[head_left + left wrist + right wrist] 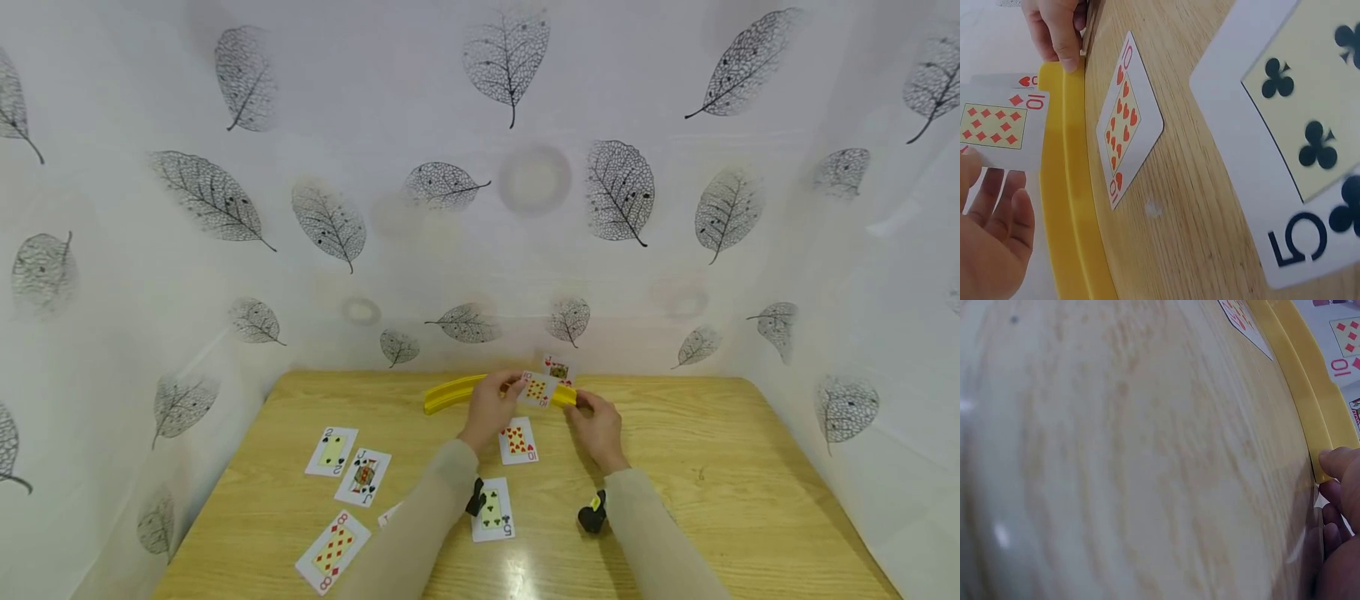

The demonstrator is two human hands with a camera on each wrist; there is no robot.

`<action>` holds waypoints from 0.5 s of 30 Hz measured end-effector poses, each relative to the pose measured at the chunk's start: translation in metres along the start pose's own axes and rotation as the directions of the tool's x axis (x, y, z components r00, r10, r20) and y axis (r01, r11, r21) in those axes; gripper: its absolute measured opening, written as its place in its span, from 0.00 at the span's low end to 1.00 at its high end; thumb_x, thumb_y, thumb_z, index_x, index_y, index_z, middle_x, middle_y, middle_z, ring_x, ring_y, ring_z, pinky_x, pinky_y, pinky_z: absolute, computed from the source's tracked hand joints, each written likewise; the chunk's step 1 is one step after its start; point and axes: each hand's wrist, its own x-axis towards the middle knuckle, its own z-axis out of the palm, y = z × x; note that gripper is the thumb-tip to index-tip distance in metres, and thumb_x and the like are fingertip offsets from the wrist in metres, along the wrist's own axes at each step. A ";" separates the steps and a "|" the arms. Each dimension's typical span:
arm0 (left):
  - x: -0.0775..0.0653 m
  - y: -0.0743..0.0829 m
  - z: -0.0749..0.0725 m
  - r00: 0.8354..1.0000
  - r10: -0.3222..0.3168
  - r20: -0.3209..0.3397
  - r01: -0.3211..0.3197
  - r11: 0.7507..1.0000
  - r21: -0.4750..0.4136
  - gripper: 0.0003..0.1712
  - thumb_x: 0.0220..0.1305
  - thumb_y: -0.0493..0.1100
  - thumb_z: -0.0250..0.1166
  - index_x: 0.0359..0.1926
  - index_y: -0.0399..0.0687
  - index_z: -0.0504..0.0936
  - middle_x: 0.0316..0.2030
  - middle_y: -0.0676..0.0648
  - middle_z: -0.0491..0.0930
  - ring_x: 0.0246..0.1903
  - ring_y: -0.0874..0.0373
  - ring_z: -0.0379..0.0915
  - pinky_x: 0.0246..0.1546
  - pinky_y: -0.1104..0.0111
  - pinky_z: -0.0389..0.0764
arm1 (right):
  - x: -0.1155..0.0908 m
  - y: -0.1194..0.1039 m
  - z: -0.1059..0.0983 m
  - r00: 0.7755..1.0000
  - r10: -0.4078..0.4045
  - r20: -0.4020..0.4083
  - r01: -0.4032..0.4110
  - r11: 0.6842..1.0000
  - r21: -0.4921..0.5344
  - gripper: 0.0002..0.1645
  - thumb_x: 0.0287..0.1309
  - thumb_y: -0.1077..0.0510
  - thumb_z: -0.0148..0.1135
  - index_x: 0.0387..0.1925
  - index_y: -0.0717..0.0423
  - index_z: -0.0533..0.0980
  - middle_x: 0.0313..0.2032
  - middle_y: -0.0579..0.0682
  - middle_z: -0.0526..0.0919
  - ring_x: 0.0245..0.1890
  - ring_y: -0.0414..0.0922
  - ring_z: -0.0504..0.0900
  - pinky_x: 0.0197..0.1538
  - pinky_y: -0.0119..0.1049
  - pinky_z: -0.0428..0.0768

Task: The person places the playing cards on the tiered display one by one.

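A curved yellow card holder (450,393) lies near the back of the table. Between thumb and fingers, my left hand (491,408) holds the ten of diamonds (997,125) upright at the holder's right part. My right hand (597,427) pinches the holder's right end, thumb on its front face in the right wrist view. Behind the ten of diamonds, a jack with a red suit mark (558,369) stands up, partly covered. The ten of hearts (517,442) lies face up just in front of the holder.
The five of clubs (492,517) lies nearer, partly under the left wrist's black camera strap. To the left lie a two (332,452), a jack of spades (363,477) and the eight of diamonds (333,552). A leaf-patterned white curtain (450,275) borders the table.
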 end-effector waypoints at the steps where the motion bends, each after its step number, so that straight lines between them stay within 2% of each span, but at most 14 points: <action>1: 0.000 0.000 0.001 1.000 0.003 -0.008 -0.003 1.000 -0.002 0.13 0.77 0.46 0.64 0.54 0.47 0.88 0.49 0.47 0.89 0.45 0.54 0.81 0.50 0.61 0.84 | 0.000 0.000 0.000 1.000 0.002 0.001 -0.002 1.000 0.002 0.26 0.69 0.60 0.68 0.63 0.69 0.78 0.56 0.68 0.85 0.60 0.64 0.82 0.69 0.60 0.75; 8: 0.004 -0.001 0.010 0.998 0.041 -0.044 -0.041 0.999 -0.015 0.12 0.77 0.42 0.63 0.52 0.42 0.87 0.47 0.43 0.89 0.45 0.51 0.82 0.51 0.60 0.86 | 0.002 0.002 0.003 1.000 -0.015 -0.005 0.015 1.000 0.002 0.25 0.67 0.60 0.70 0.61 0.69 0.79 0.55 0.68 0.86 0.60 0.64 0.82 0.70 0.61 0.74; 15: 0.007 0.003 0.018 0.997 0.073 -0.017 -0.074 0.997 -0.023 0.11 0.78 0.38 0.61 0.51 0.39 0.87 0.44 0.41 0.88 0.42 0.52 0.82 0.45 0.64 0.86 | 0.002 0.002 0.002 1.000 -0.005 -0.015 0.005 1.000 0.002 0.25 0.67 0.60 0.70 0.61 0.69 0.79 0.54 0.68 0.87 0.57 0.63 0.84 0.66 0.58 0.79</action>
